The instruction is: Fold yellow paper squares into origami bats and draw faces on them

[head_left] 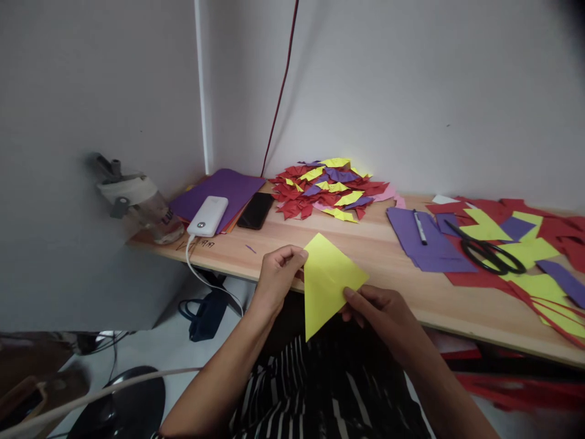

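Observation:
A piece of yellow paper (pixel 325 280) is held up in front of me, just past the table's near edge. My left hand (pixel 280 274) pinches its upper left side between thumb and fingers. On the lower right side, my right hand (pixel 377 308) grips it with the thumb on top and the fingers curled behind. Behind the paper, against the wall, lies a heap of folded red, yellow and purple paper pieces (pixel 329 189). Farther right are purple paper sheets (pixel 411 241) with a marker (pixel 420 228) on them.
Black-handled scissors (pixel 491 253) lie on paper scraps (pixel 539 231) at right. To the left stand a tilted-looking bottle (pixel 148 207), a white power bank (pixel 208 216) with a cable, a black phone (pixel 256 211) and purple sheets (pixel 228 186). A dark bag (pixel 208 314) sits on the floor.

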The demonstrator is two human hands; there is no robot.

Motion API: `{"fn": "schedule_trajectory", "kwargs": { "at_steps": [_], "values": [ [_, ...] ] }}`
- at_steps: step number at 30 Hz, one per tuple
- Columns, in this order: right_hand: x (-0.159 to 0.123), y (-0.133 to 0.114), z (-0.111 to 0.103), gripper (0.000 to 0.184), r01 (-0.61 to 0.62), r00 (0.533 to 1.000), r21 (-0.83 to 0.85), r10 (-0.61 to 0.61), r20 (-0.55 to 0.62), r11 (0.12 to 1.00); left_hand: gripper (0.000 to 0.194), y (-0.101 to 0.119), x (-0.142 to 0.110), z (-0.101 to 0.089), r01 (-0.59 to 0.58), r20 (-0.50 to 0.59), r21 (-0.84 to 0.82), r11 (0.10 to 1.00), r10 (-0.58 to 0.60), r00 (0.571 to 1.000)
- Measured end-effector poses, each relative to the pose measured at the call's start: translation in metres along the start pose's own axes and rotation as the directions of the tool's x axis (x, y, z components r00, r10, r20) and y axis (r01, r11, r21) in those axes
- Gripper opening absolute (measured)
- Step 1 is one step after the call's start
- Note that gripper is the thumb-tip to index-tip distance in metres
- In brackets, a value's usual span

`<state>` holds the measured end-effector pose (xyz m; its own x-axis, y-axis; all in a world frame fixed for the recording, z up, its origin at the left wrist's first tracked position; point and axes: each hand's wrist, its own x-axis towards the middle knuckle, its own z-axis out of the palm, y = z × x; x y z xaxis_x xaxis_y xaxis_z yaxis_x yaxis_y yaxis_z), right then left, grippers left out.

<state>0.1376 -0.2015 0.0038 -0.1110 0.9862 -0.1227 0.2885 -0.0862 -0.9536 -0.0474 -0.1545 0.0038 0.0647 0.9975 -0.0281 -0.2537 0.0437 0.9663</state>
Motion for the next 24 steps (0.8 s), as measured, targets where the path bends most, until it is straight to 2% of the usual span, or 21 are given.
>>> {"fn": "schedule_trajectory", "kwargs": {
  "at_steps": [4, 6, 10, 12, 13, 15, 17, 19, 21, 22, 23, 24],
  "values": [
    [0.0, 0.005, -0.001, 0.044, 0.018, 0.989, 0.011, -0.016, -0.146, 1.0, 0.032, -0.006, -0.005, 0.005, 0.108, 0.143, -0.024, 0.994, -0.103, 0.984],
    [0.0, 0.009, 0.0, 0.043, 0.019, 0.984, 0.012, -0.016, -0.176, 1.0, 0.034, -0.011, -0.011, 0.008, 0.134, 0.183, -0.032, 0.991, -0.126, 0.975],
    [0.001, 0.013, 0.0, 0.042, 0.03, 0.998, 0.012, -0.029, -0.062, 0.999, 0.034, -0.019, -0.013, 0.011, 0.139, 0.159, -0.012, 0.99, -0.135, 0.978],
    [0.002, 0.011, -0.011, 0.041, 0.062, 0.996, -0.023, -0.064, -0.058, 0.998, 0.033, -0.02, -0.007, 0.01, 0.145, 0.143, -0.004, 0.989, -0.143, 0.979],
    [0.003, 0.01, -0.022, 0.04, 0.085, 0.99, -0.061, -0.091, -0.104, 0.995, 0.032, -0.019, -0.003, 0.01, 0.149, 0.139, 0.005, 0.989, -0.148, 0.979],
    [0.006, 0.006, -0.054, 0.037, 0.095, 0.951, -0.151, -0.135, -0.278, 0.984, 0.033, -0.017, 0.007, 0.008, 0.17, 0.153, 0.013, 0.985, -0.17, 0.974],
    [0.011, 0.005, -0.097, 0.034, 0.064, 0.862, -0.293, -0.201, -0.465, 0.954, 0.035, -0.015, 0.018, 0.006, 0.184, 0.162, 0.02, 0.983, -0.185, 0.969],
    [0.019, 0.01, -0.144, 0.028, -0.101, 0.774, -0.5, -0.247, -0.582, 0.86, 0.034, -0.016, 0.026, 0.005, 0.193, 0.167, 0.014, 0.981, -0.193, 0.967],
    [0.032, 0.022, -0.186, 0.028, -0.336, 0.767, -0.625, -0.181, -0.616, 0.705, 0.032, -0.017, 0.03, 0.005, 0.201, 0.16, -0.007, 0.98, -0.197, 0.967],
    [0.039, 0.03, -0.203, 0.03, -0.436, 0.785, -0.647, -0.087, -0.613, 0.625, 0.031, -0.018, 0.031, 0.005, 0.209, 0.151, -0.012, 0.978, -0.205, 0.967],
    [0.046, 0.038, -0.217, 0.032, -0.489, 0.805, -0.66, 0.004, -0.594, 0.571, 0.03, -0.019, 0.031, 0.005, 0.219, 0.143, -0.012, 0.976, -0.215, 0.966],
    [0.053, 0.047, -0.228, 0.032, -0.487, 0.82, -0.682, 0.016, -0.572, 0.547, 0.029, -0.019, 0.031, 0.005, 0.226, 0.139, -0.009, 0.974, -0.223, 0.965]
  ]
}}
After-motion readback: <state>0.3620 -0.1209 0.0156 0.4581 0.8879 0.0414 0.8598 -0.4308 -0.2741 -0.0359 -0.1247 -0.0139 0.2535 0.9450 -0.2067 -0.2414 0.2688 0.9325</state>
